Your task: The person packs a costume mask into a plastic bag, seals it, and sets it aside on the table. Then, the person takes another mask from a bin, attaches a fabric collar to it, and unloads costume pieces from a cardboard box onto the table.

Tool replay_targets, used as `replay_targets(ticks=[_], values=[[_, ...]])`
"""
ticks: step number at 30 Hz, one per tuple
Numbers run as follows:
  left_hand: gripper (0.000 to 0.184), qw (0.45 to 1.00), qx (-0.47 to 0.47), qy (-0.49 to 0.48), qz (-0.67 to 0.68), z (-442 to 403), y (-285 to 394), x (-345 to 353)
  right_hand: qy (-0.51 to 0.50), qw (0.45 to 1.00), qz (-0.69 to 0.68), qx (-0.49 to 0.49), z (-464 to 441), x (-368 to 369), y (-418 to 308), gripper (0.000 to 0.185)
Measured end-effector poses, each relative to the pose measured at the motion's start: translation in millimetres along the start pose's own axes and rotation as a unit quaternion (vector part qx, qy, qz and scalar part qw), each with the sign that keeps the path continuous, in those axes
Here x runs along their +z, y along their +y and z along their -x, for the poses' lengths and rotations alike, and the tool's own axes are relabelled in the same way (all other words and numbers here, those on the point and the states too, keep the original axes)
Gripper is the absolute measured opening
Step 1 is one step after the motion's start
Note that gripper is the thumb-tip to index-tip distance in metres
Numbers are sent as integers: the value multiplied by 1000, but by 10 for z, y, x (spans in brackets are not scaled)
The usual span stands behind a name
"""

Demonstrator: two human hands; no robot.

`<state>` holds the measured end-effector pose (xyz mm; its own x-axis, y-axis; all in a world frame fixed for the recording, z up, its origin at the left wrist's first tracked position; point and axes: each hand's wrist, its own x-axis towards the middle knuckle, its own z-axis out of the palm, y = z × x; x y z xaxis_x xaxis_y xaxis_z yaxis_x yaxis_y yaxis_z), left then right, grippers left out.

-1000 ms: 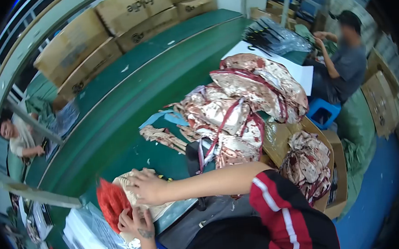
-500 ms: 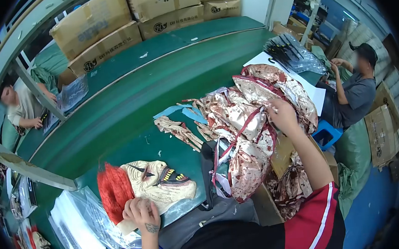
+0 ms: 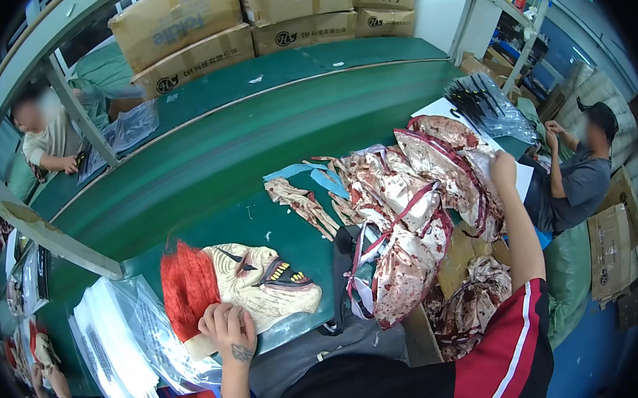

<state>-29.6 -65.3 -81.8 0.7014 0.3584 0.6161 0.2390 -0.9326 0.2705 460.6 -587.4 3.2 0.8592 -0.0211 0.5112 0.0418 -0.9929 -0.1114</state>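
Observation:
A clown mask with red hair and yellow teeth lies on the green bench in front of me. My left hand has its fingers curled at the mask's lower edge, beside the hair. To the right, a blood-spattered satin costume with dark red trim is spread in a heap. My right hand is closed on its far right edge, fingertips partly hidden. Blood-spattered gloves with a light blue strip lie left of the heap. Black cloth shows under it.
Clear plastic bags are stacked at lower left. An open carton with more spattered fabric stands by my right arm. Black items in plastic lie at the back right. Co-workers sit right and far left; another's hands show lower left.
My right hand has moved right, from the middle of the costume heap to its outer edge. My left hand stays by the mask. The view has shifted slightly.

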Motion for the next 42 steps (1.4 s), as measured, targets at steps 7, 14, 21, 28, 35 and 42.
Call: replay_targets(ticks=[7, 14, 21, 28, 35, 42], values=[[18, 1000, 10, 18, -3, -21, 2, 2, 94, 968, -228, -37, -714, -562, -436, 20], [19, 1000, 12, 19, 1, 0, 7, 3, 55, 859, -493, -127, -9, -1601, -2169, 26], [28, 998, 21, 53, 26, -88, 259, -245, -116, 703, -669, -212, 926, -2307, -3108, 21], [45, 941, 159, 45, 294, -924, 818, -855, -234, 609, -683, -328, 1484, -2518, -3526, 23], [55, 985, 172, 19, -20, -1135, 957, -631, -387, 550, -697, -251, 1543, -2588, -3624, 27], [31, 979, 164, -58, -107, -1174, 399, -888, -458, 654, -519, -304, 1303, -2423, -3561, 35]])
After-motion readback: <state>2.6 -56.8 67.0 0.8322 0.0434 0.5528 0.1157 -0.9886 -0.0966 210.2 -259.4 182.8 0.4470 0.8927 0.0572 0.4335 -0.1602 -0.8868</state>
